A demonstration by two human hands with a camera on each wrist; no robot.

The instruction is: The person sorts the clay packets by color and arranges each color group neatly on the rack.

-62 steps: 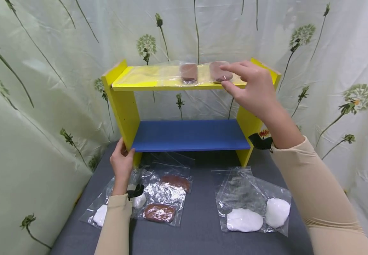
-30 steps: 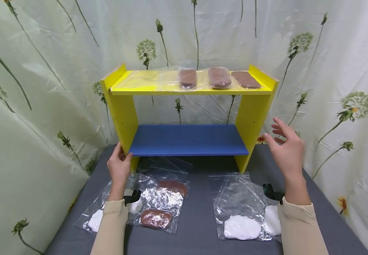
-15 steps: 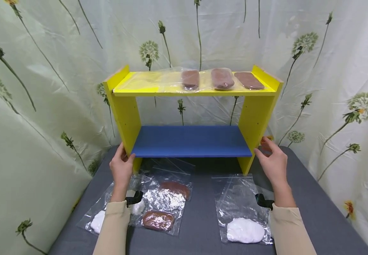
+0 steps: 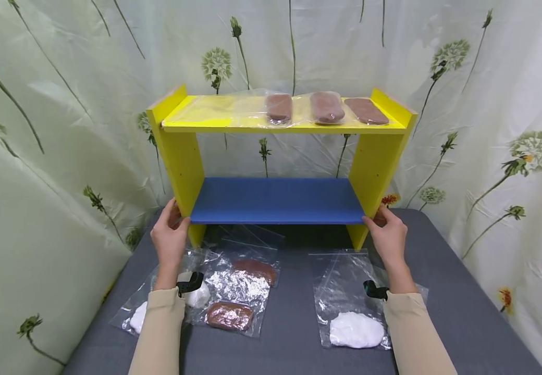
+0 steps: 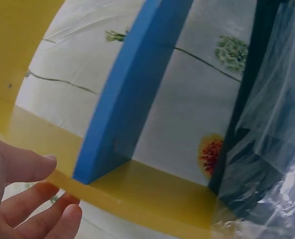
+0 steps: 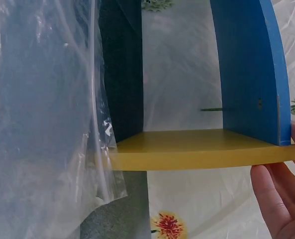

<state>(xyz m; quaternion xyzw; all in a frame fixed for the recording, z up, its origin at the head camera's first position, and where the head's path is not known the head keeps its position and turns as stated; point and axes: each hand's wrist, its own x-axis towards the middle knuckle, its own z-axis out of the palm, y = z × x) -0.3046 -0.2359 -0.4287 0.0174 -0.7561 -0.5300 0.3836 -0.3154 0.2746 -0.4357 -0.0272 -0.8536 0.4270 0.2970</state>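
Observation:
A small yellow shelf unit (image 4: 383,151) with a blue lower board (image 4: 278,200) stands on the grey table. My left hand (image 4: 170,237) grips its left side panel low down, thumb in front near the blue board's end and fingers around the outside. On the opposite panel, my right hand (image 4: 388,237) holds at the same height; the right wrist view shows its fingers (image 6: 269,191) under the panel's outer face. Along the top board lie a brown slab (image 4: 279,108) and a second brown slab (image 4: 327,108) in clear plastic, with a flatter brown slab (image 4: 367,111) at the right.
In front of the unit, a clear zip bag (image 4: 271,302) with brown slabs lies left of centre, near white lumps (image 4: 198,296) in plastic. Another zip bag (image 4: 341,271) with a white lump (image 4: 357,329) lies at right. A floral curtain (image 4: 271,41) hangs behind.
My right hand has left the bagged slabs on the top board, come down on the right and taken hold of the right side panel. My left hand has kept its place on the left panel.

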